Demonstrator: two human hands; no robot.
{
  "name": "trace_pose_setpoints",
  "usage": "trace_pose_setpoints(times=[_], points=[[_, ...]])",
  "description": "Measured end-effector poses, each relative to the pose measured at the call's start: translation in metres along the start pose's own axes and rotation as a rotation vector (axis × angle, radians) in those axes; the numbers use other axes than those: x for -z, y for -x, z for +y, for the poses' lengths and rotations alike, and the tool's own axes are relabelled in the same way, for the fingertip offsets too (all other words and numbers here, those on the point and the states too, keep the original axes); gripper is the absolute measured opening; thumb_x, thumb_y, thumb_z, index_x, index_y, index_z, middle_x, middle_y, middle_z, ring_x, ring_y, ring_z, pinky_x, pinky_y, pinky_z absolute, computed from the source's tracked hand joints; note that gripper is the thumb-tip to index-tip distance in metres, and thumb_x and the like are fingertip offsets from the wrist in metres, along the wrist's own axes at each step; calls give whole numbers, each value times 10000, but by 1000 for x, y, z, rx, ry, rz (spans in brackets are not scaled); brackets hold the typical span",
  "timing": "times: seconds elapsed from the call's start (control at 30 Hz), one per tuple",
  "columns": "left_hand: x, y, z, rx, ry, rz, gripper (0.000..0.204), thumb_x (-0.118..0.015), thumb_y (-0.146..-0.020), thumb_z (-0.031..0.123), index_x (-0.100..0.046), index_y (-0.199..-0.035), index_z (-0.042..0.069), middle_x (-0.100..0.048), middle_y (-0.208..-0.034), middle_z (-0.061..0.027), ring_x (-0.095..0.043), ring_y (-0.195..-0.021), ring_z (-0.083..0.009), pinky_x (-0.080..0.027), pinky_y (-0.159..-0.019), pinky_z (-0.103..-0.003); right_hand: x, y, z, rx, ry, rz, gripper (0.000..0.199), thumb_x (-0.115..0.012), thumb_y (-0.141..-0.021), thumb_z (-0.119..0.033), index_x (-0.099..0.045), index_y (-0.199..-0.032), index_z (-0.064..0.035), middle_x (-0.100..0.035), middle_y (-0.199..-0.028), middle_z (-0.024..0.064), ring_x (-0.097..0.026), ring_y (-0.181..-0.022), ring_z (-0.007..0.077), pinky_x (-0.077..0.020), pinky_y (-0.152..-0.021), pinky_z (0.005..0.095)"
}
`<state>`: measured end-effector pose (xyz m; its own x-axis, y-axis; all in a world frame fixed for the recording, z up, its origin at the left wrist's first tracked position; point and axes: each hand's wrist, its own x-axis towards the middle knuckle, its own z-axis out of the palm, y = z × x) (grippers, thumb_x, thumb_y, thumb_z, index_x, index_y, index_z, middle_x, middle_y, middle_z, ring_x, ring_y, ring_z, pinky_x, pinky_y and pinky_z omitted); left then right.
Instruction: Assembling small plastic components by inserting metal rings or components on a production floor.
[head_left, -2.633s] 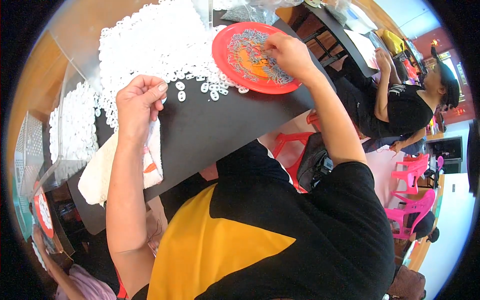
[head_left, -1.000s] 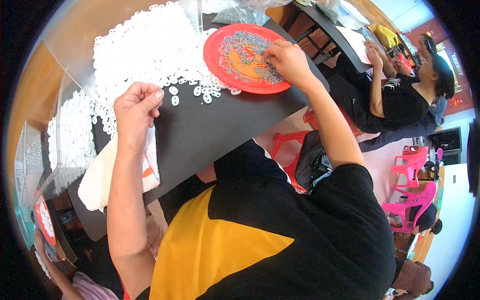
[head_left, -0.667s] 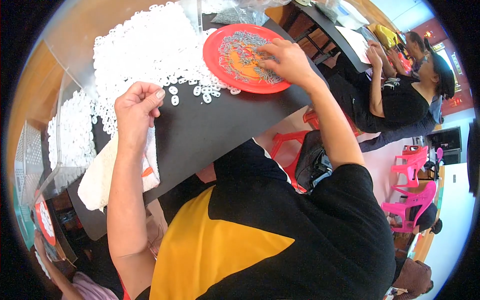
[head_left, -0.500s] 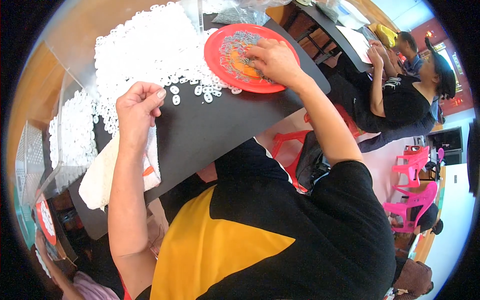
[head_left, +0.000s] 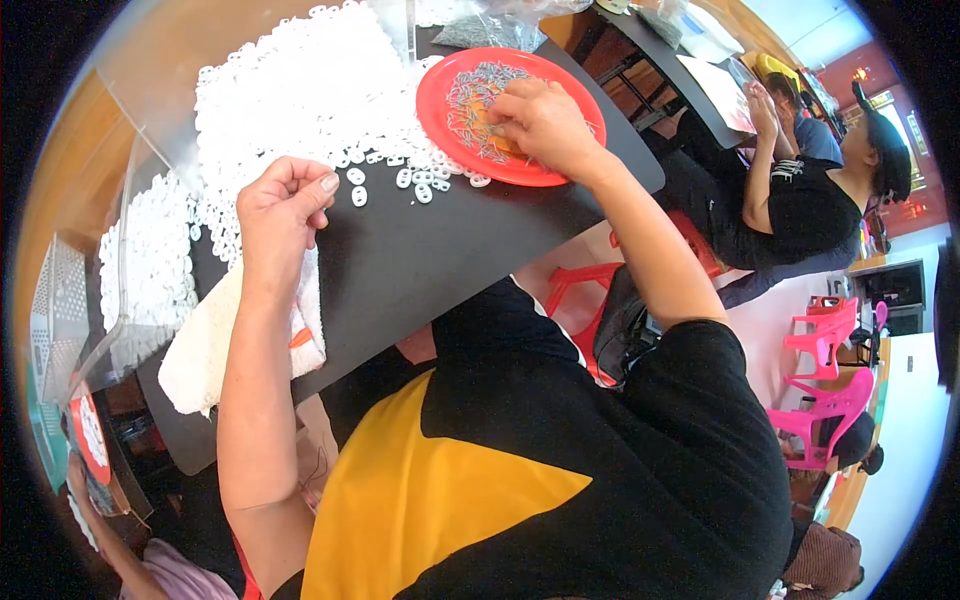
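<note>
My right hand rests on a red plate full of small thin metal pieces, its fingertips curled down among them. My left hand is held in a loose fist above the black table, thumb against fingers; whether it pinches a small white piece I cannot tell. A large heap of small white plastic rings spreads beside and beyond it, with a few loose rings between my hands. My left wrist lies on a folded white cloth.
A clear plastic bin with more white rings stands at the left. Two other people sit at a neighbouring table on the right, with pink plastic chairs behind. A red stool is under the table edge.
My right hand has shifted from the plate's far right side toward its middle, picking among the metal pieces. My left hand has stayed in place, closed.
</note>
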<state>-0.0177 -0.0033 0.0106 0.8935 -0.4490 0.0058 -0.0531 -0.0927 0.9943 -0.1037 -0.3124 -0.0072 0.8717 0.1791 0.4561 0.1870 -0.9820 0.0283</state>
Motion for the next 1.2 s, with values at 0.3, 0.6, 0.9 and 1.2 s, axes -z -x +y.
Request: trace_pose_setpoints(times=[0.3, 0.6, 0.9, 1.2], points=[[10, -5, -16, -4, 9, -6, 71, -652, -846, 93, -638, -895, 45, -584, -693, 12, -478, -515, -39, -314, -436, -164, -9, -2, -10, -11, 56, 19, 111, -618, -778, -200, -639, -833, -105, -611, -841, 69, -607, -861, 279, -450, -752, 416], [1, -5, -11, -21, 2, -29, 49, -637, -861, 86, -627, -878, 41, -582, -697, 2, -470, -520, -40, -301, -433, -166, -7, 3, -14, -132, 180, -59, 129, -600, -777, -167, -633, -882, -99, -639, -936, 69, -605, -924, 270, -421, -799, 416], [5, -5, -13, -41, 2, -56, 74, -630, -874, 101, -617, -894, 30, -582, -699, -5, -471, -514, -44, -313, -436, -167, 9, 1, -15, -447, -458, 161, 71, -597, -827, -104, -603, -849, -37, -637, -757, 81, -623, -728, 209, -470, -634, 357], [-6, 0, -3, 37, 28, 9, 95, -634, -837, 86, -643, -881, 3, -605, -687, -28, -523, -533, -75, -382, -432, -206, 35, -10, -74, -478, -1197, 167, 79, -615, -869, -112, -625, -865, -34, -623, -750, 12, -545, -650, 62, -408, -570, 195]])
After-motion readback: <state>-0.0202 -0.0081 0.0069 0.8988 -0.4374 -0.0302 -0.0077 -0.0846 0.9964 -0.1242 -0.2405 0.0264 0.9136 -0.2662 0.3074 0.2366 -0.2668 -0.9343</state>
